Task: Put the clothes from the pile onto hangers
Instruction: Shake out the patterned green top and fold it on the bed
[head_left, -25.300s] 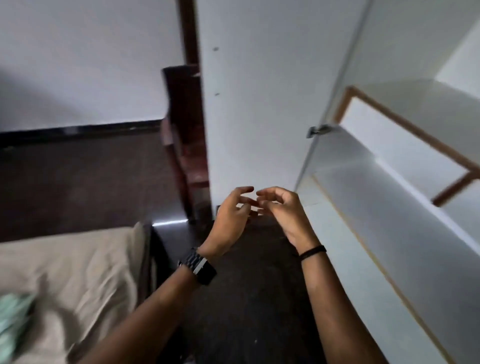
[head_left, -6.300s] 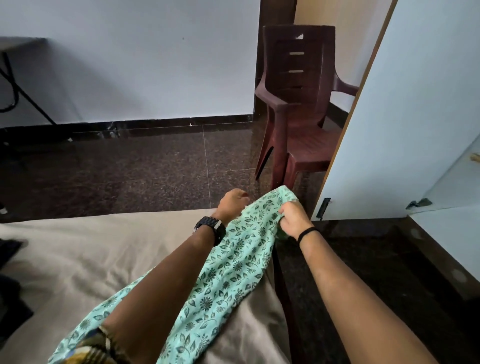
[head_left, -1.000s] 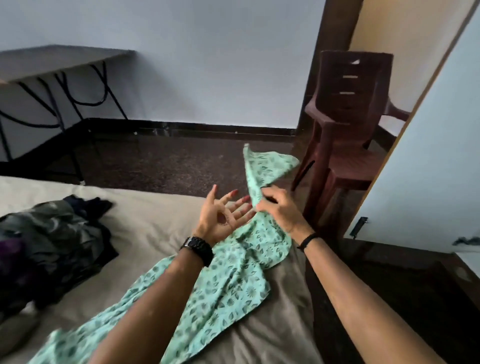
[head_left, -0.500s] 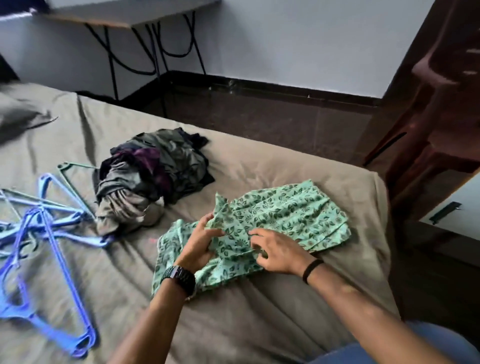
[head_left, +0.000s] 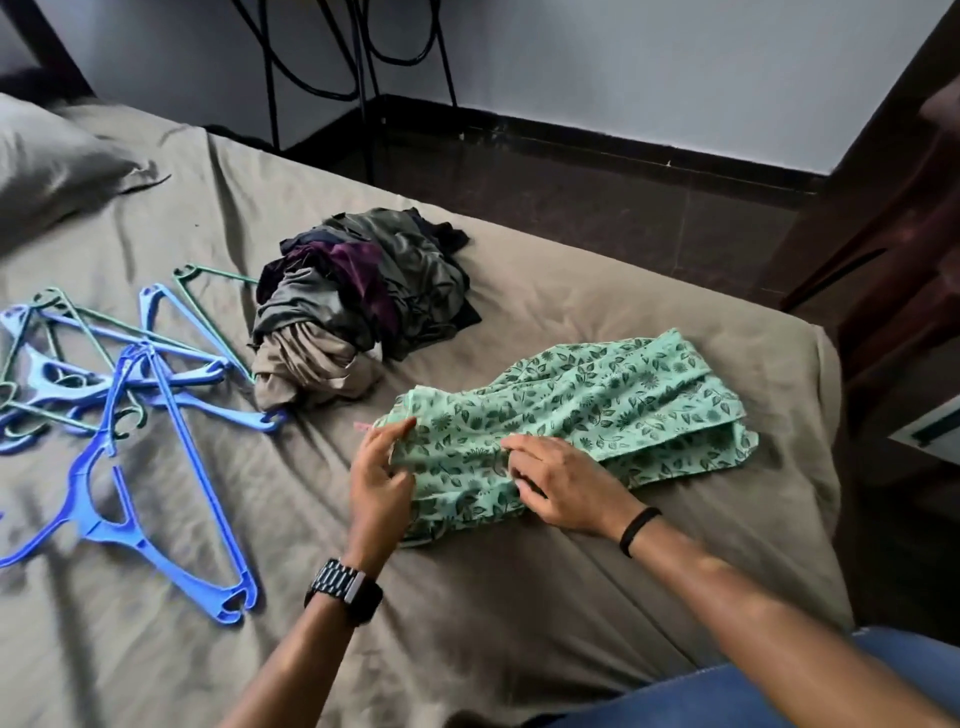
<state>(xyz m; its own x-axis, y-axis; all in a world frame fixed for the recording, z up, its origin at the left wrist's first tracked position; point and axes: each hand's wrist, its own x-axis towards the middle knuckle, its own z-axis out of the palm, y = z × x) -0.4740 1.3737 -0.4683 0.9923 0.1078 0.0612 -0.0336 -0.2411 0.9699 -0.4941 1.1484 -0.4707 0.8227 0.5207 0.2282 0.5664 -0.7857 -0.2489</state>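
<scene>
A mint-green garment with a dark leaf print (head_left: 576, 410) lies bunched on the bed (head_left: 519, 597), right of centre. My left hand (head_left: 382, 480) touches its left edge, fingers fairly straight and thumb against the cloth. My right hand (head_left: 558, 480) rests on the garment's middle with fingers bent into the fabric. A pile of dark, purple and grey clothes (head_left: 358, 306) sits behind, to the left. Several blue and green plastic hangers (head_left: 119, 395) lie tangled at the left of the bed.
A grey pillow (head_left: 47, 166) is at the far left corner. Black metal table legs (head_left: 363, 78) stand on the dark floor beyond the bed. A dark brown chair (head_left: 904, 249) is at the right, past the bed's edge.
The view has swung left and down onto the bed. The green garment has gone from being held up to lying on the bed, and both hands have shifted slightly on it.
</scene>
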